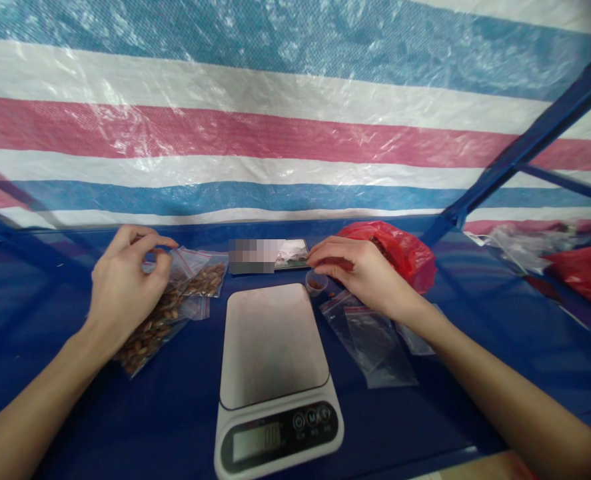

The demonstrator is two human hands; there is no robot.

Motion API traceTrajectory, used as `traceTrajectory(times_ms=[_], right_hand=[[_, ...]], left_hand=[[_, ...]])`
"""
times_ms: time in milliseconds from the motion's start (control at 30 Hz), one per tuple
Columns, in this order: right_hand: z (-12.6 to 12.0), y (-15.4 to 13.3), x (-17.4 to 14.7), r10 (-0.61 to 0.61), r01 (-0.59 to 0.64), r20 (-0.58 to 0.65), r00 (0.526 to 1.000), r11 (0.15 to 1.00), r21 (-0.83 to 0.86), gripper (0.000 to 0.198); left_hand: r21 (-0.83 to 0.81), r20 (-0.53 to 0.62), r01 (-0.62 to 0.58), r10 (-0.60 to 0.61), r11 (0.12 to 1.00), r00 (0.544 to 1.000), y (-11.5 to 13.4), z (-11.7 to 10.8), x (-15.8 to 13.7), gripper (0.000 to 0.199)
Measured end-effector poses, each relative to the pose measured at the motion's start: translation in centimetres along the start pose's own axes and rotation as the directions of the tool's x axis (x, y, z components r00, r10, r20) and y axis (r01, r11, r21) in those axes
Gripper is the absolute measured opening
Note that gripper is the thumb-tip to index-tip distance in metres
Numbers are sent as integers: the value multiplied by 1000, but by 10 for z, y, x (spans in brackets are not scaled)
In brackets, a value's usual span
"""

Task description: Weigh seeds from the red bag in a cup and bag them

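My left hand (130,280) is over the left-hand zip bags, thumb and index finger curled into a ring. Their tips meet near the top corner of a clear zip bag of almond-like nuts (205,279); whether they grip it I cannot make out. Another filled zip bag (148,337) lies below that hand. My right hand (358,267) has its fingers bent together just above a small clear cup (316,285) with a few brown pieces inside. What those fingers hold, if anything, is hidden. Between my hands stands a white kitchen scale (278,353), its plate bare and its display lit.
Behind the scale lies a phone-like device (292,253), partly blurred out. A red plastic bag (410,257) sits behind my right hand. Flat clear zip bags (375,343) lie right of the scale. A blue metal post (515,147) rises at the right before a striped tarp (275,133).
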State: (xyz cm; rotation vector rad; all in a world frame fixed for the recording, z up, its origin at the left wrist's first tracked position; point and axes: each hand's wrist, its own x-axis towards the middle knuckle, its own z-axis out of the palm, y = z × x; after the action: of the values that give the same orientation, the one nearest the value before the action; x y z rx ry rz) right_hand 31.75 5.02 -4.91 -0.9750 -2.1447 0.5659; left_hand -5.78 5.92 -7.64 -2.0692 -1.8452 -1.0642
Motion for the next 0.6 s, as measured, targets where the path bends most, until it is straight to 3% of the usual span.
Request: traceTrajectory(times_ms=[167,300,467,600], right_hand=[[-12,7,-8,41,-43,-39,998,997,-59,16],[-18,15,-24,48,-29,82,995,976,-216,11],[-7,20,-39,81,-13,155,985,918,-396,8],[0,23,-44,84,-1,178,980,906,-423,17]], left_hand=[[10,10,-5,5,1000,1000,-3,1,0,33],[2,21,9,-9,1000,1000,-4,0,0,33],[-3,30,36,-36,999,999,-3,0,1,32],[7,23,31,-31,1000,999,-5,0,0,32]])
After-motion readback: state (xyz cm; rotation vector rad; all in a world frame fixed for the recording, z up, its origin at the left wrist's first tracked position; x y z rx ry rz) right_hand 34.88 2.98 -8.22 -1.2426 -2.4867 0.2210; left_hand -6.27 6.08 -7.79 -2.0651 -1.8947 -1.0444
